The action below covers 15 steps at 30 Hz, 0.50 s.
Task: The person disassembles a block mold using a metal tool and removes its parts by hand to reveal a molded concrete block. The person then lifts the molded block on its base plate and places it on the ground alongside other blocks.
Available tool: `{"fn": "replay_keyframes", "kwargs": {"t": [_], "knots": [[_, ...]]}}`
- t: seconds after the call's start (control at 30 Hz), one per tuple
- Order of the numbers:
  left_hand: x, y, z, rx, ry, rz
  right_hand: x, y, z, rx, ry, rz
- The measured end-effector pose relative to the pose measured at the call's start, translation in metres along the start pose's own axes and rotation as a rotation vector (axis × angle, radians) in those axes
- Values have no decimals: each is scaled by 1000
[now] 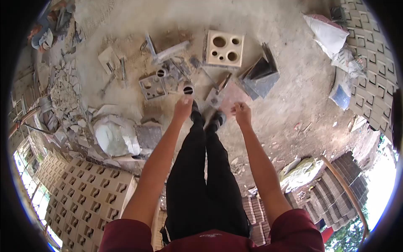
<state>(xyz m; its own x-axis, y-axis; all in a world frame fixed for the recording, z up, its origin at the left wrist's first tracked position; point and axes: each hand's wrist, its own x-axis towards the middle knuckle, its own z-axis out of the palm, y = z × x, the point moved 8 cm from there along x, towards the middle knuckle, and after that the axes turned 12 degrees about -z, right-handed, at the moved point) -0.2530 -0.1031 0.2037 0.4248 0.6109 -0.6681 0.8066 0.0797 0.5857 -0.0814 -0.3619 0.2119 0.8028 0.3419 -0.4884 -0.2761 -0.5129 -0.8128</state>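
Observation:
My left hand (183,107) hangs over the floor just in front of my left foot. Close beyond its fingers stands a short hollow cylinder (188,90); whether they touch it I cannot tell, as the fingers are blurred and partly hidden. My right hand (242,112) is held above a reddish flat plate (235,95), fingers loosely bent and a little apart, with nothing visible in them. Between the hands lies a small grey block with a hole (214,100). A grey mould plate with round holes (152,87) rests beyond my left hand.
A pale block with round holes (225,48) sits ahead, near dark flat plates (262,73). Metal pieces (170,52) lie to its left. Rubble (65,90) and a white sack (113,136) are at left, stacked patterned blocks (86,191) behind. More blocks (375,63) and sacks (327,33) line the right.

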Motion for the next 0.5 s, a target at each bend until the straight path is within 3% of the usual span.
{"fn": "replay_keyframes", "kwargs": {"t": [0.1, 0.3, 0.37, 0.43, 0.5], "knots": [[-3, -2, -6, -175, -11, -10, 1, -19, 5, 27, 10, 83], [19, 6, -17, -3, -17, -68, -2, -28, 13, 10, 27, 134], [19, 16, -16, -122, -21, -82, -4, -33, 15, 0, -2, 95], [20, 9, -9, -408, -45, -236, -7, -38, 12, 50, 1, 125], [7, 26, -2, -456, -69, -209, -6, -43, 6, 58, -8, 101]]}}
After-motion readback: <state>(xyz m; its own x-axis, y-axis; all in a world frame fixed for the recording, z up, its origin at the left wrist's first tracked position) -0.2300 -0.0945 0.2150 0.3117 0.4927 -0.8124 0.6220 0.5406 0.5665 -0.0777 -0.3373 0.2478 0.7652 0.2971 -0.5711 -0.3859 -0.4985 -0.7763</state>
